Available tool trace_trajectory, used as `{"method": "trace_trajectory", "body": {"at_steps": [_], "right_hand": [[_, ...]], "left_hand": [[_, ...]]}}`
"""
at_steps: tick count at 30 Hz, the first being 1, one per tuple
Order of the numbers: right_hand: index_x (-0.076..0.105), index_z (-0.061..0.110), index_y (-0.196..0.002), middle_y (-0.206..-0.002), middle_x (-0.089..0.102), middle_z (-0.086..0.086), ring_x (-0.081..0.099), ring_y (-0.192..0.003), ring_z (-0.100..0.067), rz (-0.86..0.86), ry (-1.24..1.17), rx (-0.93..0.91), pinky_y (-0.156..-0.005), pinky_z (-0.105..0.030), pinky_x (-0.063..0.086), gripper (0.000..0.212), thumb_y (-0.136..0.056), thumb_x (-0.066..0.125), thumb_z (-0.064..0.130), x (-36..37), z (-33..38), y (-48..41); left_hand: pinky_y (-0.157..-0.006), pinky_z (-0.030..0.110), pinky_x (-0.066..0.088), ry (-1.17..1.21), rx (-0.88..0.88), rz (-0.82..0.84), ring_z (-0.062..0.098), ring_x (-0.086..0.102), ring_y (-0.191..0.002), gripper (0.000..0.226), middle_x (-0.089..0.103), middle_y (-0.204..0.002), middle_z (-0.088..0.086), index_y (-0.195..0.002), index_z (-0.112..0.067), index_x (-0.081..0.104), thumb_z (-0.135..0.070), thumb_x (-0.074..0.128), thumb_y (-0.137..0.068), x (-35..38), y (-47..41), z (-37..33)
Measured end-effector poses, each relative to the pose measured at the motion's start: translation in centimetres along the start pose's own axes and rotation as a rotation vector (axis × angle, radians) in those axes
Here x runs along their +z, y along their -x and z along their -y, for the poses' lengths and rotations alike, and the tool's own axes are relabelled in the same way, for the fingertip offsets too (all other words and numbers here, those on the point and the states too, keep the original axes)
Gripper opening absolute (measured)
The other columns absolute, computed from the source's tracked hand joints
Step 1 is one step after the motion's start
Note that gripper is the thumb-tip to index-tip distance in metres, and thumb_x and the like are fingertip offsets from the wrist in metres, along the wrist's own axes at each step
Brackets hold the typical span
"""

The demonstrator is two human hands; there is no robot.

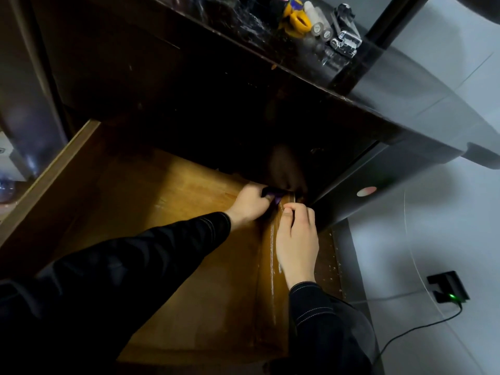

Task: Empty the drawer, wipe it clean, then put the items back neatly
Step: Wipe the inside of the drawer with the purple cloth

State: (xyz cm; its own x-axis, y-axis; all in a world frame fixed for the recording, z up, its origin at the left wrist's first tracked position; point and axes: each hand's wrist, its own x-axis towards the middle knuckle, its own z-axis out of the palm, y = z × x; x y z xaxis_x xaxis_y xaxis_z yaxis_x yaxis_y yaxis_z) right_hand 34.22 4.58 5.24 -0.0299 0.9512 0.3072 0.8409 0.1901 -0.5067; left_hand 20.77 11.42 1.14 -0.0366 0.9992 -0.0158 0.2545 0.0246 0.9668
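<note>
The left hand (250,203) reaches into the far right corner of the drawer (162,212). Its fingers are curled tight round a dark purple cloth (273,194). The cloth is blurry and partly in shadow, and it touches the drawer's bottom right at the corner.

The right hand (297,239) is just beside the left one. It lies along the top of the drawer's right wall. The thumb is on the inner side and the fingers bend over the outer side, so it grips the wall. Both arms wear black sleeves with white stitching.

The drawer is pulled out. It is wood, brown and shiny, and its far part is dark under the surface (270,54).

On top of the surface, well apart from the hands, lie yellow scissors (296,20). Two white tubes (316,20) lie next to them, and a shiny metal thing (346,36) is next to the tubes.

On the pale floor (446,207) to the right sits a black box (447,289) with a small green light. A thin black wire (405,334) runs from it.
</note>
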Motion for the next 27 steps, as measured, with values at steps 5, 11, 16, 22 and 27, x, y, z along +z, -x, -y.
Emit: {"method": "trace_trajectory", "body": {"at_steps": [5, 11, 16, 22, 27], "right_hand": [[0.057, 0.026, -0.117, -0.113, 0.047, 0.011, 0.054, -0.1, -0.012, 0.015, 0.0, 0.012, -0.073, -0.027, 0.043, 0.025, -0.107, 0.036, 0.034, -0.1, 0.1, 0.0], [0.058, 0.026, -0.117, -0.112, 0.049, 0.01, 0.054, -0.098, -0.012, 0.003, -0.008, 0.015, -0.071, -0.026, 0.041, 0.028, -0.107, 0.033, 0.035, -0.1, 0.0, -0.1], [0.058, 0.025, -0.118, -0.112, 0.047, 0.011, 0.054, -0.097, -0.011, 0.01, 0.01, 0.027, -0.066, -0.018, 0.037, 0.029, -0.107, 0.033, 0.034, -0.2, 0.1, 0.0], [0.052, 0.029, -0.119, -0.107, 0.055, 0.012, 0.055, -0.092, -0.008, -0.03, -0.062, 0.127, -0.065, -0.015, 0.036, 0.024, -0.107, 0.033, 0.038, 0.0, 0.0, 0.0], [0.051, 0.031, -0.115, -0.107, 0.06, 0.007, 0.057, -0.09, -0.01, -0.021, -0.07, 0.148, -0.066, -0.024, 0.042, 0.021, -0.106, 0.033, 0.038, 0.0, 0.0, 0.1]], "left_hand": [[-0.102, 0.033, 0.047, -0.288, 0.028, 0.084, 0.027, 0.058, -0.122, 0.052, 0.065, -0.131, 0.008, -0.13, -0.014, 0.064, 0.005, 0.052, -0.083, -0.6, 0.7, 1.6], [-0.094, 0.038, 0.052, -0.031, 0.055, 0.017, 0.021, 0.065, -0.103, 0.035, 0.072, -0.105, 0.001, -0.105, -0.017, 0.072, 0.003, 0.052, -0.086, -0.5, 0.4, 0.7], [-0.104, 0.032, 0.045, -0.304, 0.044, 0.107, 0.026, 0.058, -0.121, 0.055, 0.062, -0.133, 0.008, -0.134, -0.014, 0.062, 0.005, 0.053, -0.083, -0.6, 1.6, 1.5], [-0.083, 0.028, 0.05, -0.08, 0.045, 0.06, 0.024, 0.065, -0.106, 0.033, 0.071, -0.102, -0.003, -0.106, -0.021, 0.071, 0.001, 0.052, -0.089, -1.0, 0.9, -0.2], [-0.097, 0.03, 0.049, -0.328, 0.041, 0.153, 0.024, 0.062, -0.114, 0.054, 0.066, -0.128, 0.006, -0.13, -0.019, 0.065, 0.006, 0.05, -0.085, -1.3, 1.5, 0.8]]}}
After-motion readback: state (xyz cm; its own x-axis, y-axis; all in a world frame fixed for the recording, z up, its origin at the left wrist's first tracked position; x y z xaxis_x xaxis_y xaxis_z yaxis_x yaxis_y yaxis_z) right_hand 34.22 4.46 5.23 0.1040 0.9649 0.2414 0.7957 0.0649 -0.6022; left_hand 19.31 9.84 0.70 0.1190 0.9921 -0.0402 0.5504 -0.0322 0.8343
